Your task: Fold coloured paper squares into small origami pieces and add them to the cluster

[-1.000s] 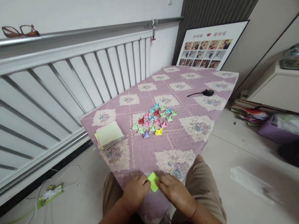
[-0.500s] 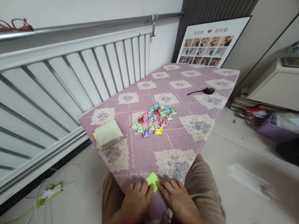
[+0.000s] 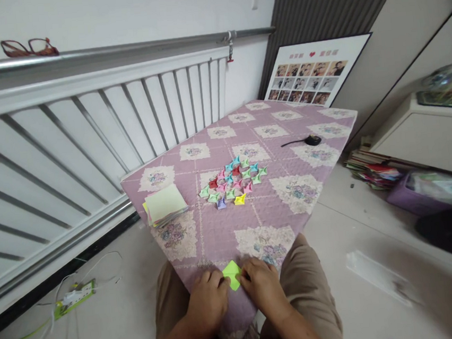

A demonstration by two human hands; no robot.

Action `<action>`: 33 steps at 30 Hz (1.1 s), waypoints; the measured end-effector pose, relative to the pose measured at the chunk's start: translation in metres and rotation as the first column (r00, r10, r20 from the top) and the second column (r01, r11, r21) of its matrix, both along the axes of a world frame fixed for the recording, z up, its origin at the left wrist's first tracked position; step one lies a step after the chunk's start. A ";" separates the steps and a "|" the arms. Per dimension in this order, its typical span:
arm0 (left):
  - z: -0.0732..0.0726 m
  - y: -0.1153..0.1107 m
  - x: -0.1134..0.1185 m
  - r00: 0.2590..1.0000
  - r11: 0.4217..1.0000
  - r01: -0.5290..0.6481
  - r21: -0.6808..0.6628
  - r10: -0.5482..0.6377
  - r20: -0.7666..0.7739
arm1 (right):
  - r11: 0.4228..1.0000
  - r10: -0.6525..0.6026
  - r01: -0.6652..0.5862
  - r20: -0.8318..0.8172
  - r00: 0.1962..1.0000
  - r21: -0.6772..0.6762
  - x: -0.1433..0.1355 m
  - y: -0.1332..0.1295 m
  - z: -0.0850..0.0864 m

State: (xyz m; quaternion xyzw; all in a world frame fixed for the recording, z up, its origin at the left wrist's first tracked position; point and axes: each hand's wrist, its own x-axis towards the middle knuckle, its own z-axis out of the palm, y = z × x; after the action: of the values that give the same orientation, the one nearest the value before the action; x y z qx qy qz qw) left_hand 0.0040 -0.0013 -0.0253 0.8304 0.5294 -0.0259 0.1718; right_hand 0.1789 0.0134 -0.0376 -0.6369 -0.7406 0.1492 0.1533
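A small lime-green folded paper [image 3: 232, 275] lies at the near corner of the cloth-covered table [image 3: 224, 239]. My left hand [image 3: 209, 298] pinches its left corner, fingers curled together. At its right corner, my right hand [image 3: 262, 286] has thumb and fingers closed on the paper. Beyond them, several small folded paper pieces [image 3: 229, 180] in green, pink, blue, red, yellow and purple stand grouped in slanting rows. A stack of square paper sheets [image 3: 166, 204], pale green on top, rests near the table's left edge.
A black spoon-like object [image 3: 313, 140] lies on the table's far right. A white radiator [image 3: 156, 107] runs along the left side. Behind the table leans a photo board [image 3: 308, 76]. A power strip [image 3: 75, 298] with cables is on the floor at left.
Both hands' fingers have drawn back a little toward the side corners of the green paper, uncovering more of it. The camera view has tilted slightly.
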 end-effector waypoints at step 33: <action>-0.001 0.029 0.005 0.972 0.995 -0.102 0.023 0.095 0.216 | 0.980 0.195 -0.196 -0.176 0.965 0.013 0.009 0.007 0.008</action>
State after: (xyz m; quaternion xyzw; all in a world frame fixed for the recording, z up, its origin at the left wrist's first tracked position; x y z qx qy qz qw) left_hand 0.0094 0.0276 -0.0261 0.8039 0.5485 0.0812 0.2151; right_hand 0.1874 0.0201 -0.0292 -0.5453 -0.7830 0.2213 0.2012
